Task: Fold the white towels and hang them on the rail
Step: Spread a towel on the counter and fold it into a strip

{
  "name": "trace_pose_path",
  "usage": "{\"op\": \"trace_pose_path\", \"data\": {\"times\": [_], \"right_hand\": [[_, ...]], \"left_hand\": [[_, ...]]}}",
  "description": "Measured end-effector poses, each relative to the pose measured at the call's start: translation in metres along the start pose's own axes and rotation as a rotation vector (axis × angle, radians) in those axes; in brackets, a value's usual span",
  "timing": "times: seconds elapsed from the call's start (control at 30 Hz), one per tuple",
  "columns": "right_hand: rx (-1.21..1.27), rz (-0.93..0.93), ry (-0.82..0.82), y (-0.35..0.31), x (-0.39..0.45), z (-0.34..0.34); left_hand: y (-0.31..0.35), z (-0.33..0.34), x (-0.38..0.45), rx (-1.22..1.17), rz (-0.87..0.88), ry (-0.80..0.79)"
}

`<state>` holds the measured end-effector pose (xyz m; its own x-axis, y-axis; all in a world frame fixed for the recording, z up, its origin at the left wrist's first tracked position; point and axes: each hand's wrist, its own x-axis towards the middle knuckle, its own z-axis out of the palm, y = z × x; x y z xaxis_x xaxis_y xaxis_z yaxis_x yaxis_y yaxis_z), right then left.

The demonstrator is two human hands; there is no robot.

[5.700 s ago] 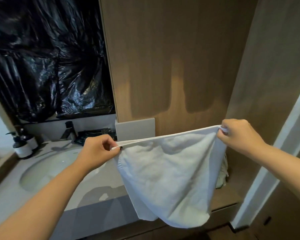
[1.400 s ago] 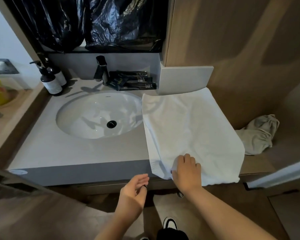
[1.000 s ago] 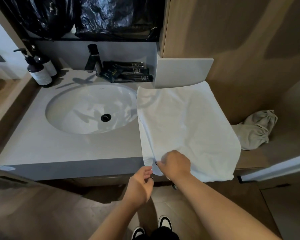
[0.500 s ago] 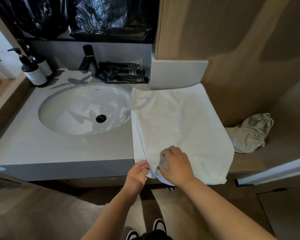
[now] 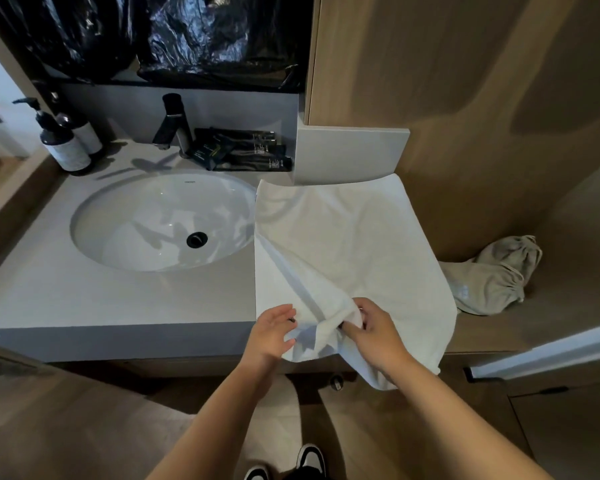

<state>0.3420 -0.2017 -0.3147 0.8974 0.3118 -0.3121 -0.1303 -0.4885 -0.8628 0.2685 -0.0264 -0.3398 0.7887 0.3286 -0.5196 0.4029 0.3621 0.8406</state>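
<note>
While the big white terry towel (image 5: 354, 251) lies spread flat on the right end of the pale grey stone counter (image 5: 84, 306), its near edge droops over the counter's front lip, and that's where both hands are busy. Right hand (image 5: 374, 330) has its grip curled in, pinching a bunched-up fold of the towel's near left corner and lifting it a bit, so there's a raised ridge running diagonally back across the cloth. Left hand (image 5: 274, 332) sits just beside it at the counter's front edge, fingers fairly straight and spread, touching the hanging bit of towel; looks like it's only resting against the fabric, but the fold hides the fingertips, so hard to be sure.

The towel's far edge butts up against a light grey box-shaped panel (image 5: 350, 154) at the foot of the wooden wall. Just left of the towel is the oval white sink basin (image 5: 160, 223) with its black drain, towel edge right at the rim. Behind the basin: a matte black tap (image 5: 172, 123), a pile of flat black sachets (image 5: 243, 150), and two dark pump bottles with white labels (image 5: 66, 140) off in the far left corner. Crinkly black plastic sheeting (image 5: 187, 32) hangs above all that. On the lower wooden shelf to the right lies a crumpled beige drawstring bag (image 5: 492, 275), just beside the towel's right edge.
</note>
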Motion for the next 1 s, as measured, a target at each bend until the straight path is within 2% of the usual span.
{"op": "trace_pose_path", "data": {"times": [0.1, 0.23, 0.3, 0.4, 0.53, 0.63, 0.8, 0.93, 1.0], "right_hand": [[0.121, 0.029, -0.077, -0.005, 0.002, -0.021], [0.177, -0.044, -0.14, -0.002, -0.002, -0.024], [0.031, -0.141, -0.124, 0.004, -0.006, -0.018], [-0.298, -0.369, 0.046, 0.015, -0.012, -0.005], [-0.494, -0.461, 0.149, 0.026, -0.016, 0.013], [-0.605, -0.527, 0.201, 0.032, -0.02, 0.021], [-0.581, -0.493, -0.004, 0.043, -0.035, 0.03], [-0.545, -0.444, -0.137, 0.046, -0.043, 0.042], [-0.632, -0.473, -0.127, 0.045, -0.049, 0.05]], "left_hand": [[-0.003, 0.008, 0.002, -0.009, -0.052, -0.053], [0.001, 0.023, 0.004, -0.055, -0.141, -0.117], [0.006, 0.03, 0.004, -0.068, -0.219, -0.146], [0.007, 0.034, 0.003, -0.074, -0.255, -0.084], [0.002, 0.031, 0.001, 0.058, -0.202, -0.067], [-0.001, 0.027, -0.004, -0.033, -0.142, -0.051], [-0.007, 0.009, -0.021, -0.297, -0.171, -0.257], [-0.007, 0.0, -0.033, -0.321, -0.179, -0.202], [-0.005, -0.005, -0.036, -0.294, -0.153, -0.179]]}}
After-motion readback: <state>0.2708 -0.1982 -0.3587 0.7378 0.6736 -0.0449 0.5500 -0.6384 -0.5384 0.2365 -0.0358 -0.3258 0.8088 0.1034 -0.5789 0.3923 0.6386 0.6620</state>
